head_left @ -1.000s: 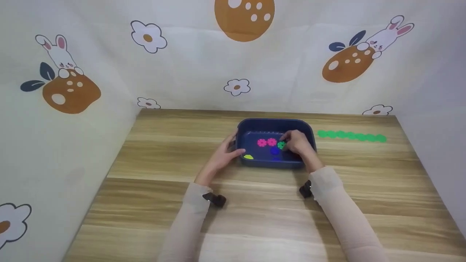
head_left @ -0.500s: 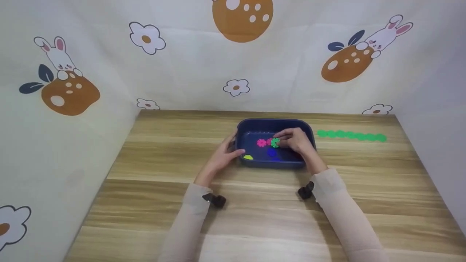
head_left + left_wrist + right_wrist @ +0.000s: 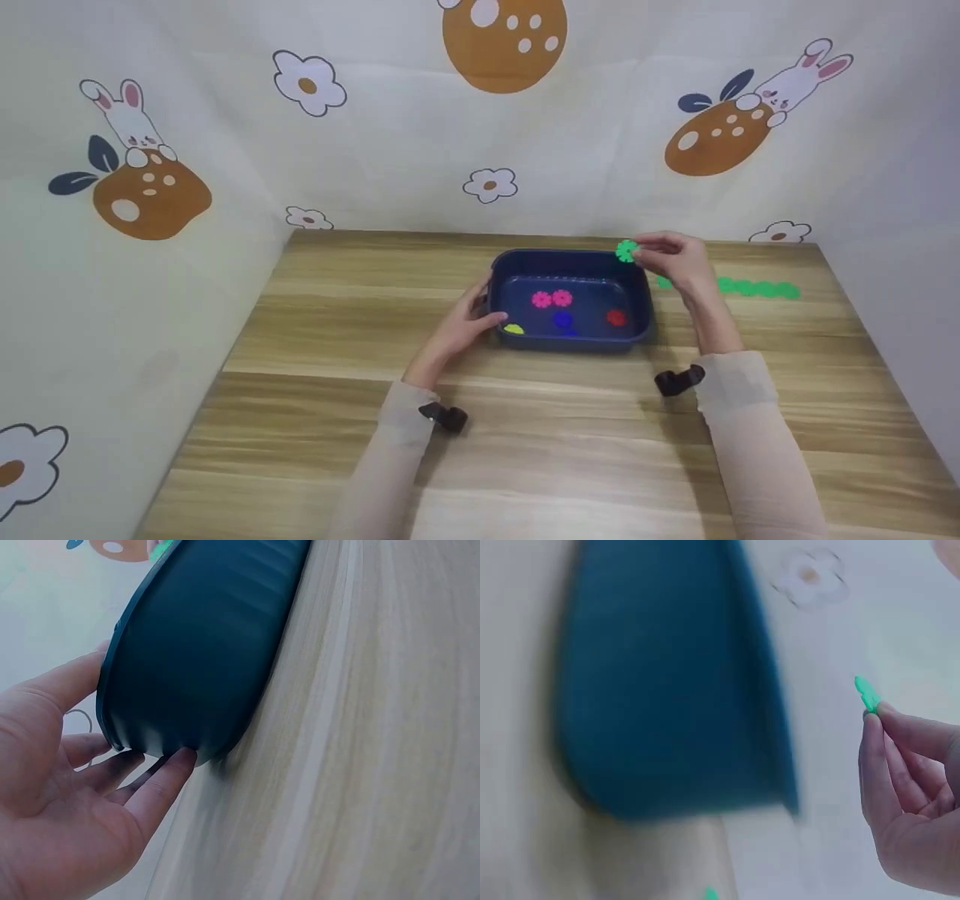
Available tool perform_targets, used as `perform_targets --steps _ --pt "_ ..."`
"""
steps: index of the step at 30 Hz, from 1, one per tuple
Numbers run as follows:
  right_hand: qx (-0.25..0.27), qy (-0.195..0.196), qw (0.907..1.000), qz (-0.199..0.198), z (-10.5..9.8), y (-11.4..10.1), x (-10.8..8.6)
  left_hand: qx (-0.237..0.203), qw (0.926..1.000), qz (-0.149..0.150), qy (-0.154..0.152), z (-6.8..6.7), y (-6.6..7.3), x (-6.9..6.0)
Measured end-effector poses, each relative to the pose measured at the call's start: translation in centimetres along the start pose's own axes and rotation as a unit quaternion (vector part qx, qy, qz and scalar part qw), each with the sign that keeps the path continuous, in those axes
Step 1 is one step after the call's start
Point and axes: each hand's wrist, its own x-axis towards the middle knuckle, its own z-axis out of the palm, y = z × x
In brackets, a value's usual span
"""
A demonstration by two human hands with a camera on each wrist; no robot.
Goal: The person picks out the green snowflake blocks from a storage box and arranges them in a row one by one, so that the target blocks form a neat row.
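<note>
A dark blue plastic basin (image 3: 570, 345) stands on the wooden table. My left hand (image 3: 465, 321) holds its left end, with the thumb over the rim and the fingers (image 3: 161, 791) against the outer wall. Inside lie two pink snowflake discs (image 3: 541, 300), blue discs (image 3: 562, 320), a red disc (image 3: 616, 318) and a yellow disc (image 3: 514, 329). Above the basin's back right corner, my right hand (image 3: 679, 262) pinches a green snowflake disc (image 3: 626, 251) between thumb and fingertips. The right wrist view shows this green disc edge-on.
Right of the basin, a row of green discs (image 3: 757, 288) lies on the table (image 3: 337, 300), partly hidden behind my right hand. A fabric wall (image 3: 390, 135) printed with rabbits and flowers rises along the table's back edge.
My right hand has lifted the green disc out of the basin and moved up and to the right. The red disc has come into sight. My left hand stays on the basin.
</note>
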Motion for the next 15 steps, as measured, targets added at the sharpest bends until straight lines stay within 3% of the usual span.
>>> perform_targets --steps 3,7,15 --pt "0.049 0.054 0.9973 0.005 -2.6 -0.4 -0.2 0.004 1.0000 -0.006 -0.003 0.2 -0.1 -0.1" --pt "0.082 0.134 0.9866 0.044 -6.6 -0.8 -0.5 0.011 0.9998 -0.013 -0.006 0.3 -0.1 -0.1" --pt "0.170 0.262 0.9432 0.113 -14.3 0.0 0.2 0.011 0.9999 -0.006 0.002 0.1 0.2 0.0"
